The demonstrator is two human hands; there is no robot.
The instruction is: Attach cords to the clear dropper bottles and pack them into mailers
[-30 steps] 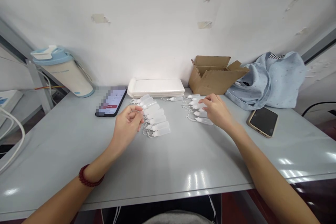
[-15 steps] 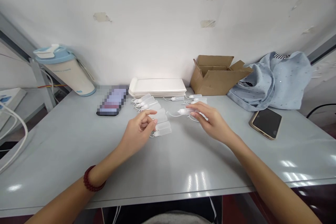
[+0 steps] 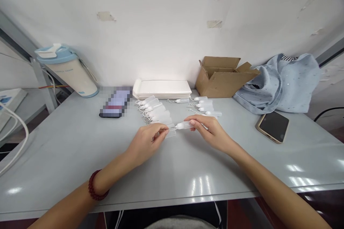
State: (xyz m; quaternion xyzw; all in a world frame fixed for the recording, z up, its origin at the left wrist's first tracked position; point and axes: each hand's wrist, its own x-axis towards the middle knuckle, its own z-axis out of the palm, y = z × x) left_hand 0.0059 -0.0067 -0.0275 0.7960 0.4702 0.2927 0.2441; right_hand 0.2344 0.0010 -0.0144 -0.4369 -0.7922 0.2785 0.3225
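My right hand [image 3: 208, 128] pinches a small translucent squeeze bottle [image 3: 184, 125] by its body, its white nozzle pointing left and held above the table. Just left of the nozzle, the thumb and forefinger of my left hand [image 3: 150, 137] are pressed together at the bottle's thin tip; what they grip is too small to make out. Beneath and behind the left fingers lies a slanting row of similar bottles [image 3: 158, 113] with thin looped cords at their nozzles. A shorter group of bottles [image 3: 205, 103] lies beyond my right hand, and a single bottle [image 3: 182, 100] rests between the groups.
A stack of white trays [image 3: 163, 87] and an open cardboard box [image 3: 225, 82] stand against the wall. Left are a blue-lidded flask [image 3: 70, 73] and a phone [image 3: 115, 103]. On the right are a light blue cloth bag [image 3: 290, 82] and another phone [image 3: 273, 126].
My right hand has brought the bottle down and left, toward my left hand. My left hand has moved slightly right, and its fingers have closed at the bottle's tip.
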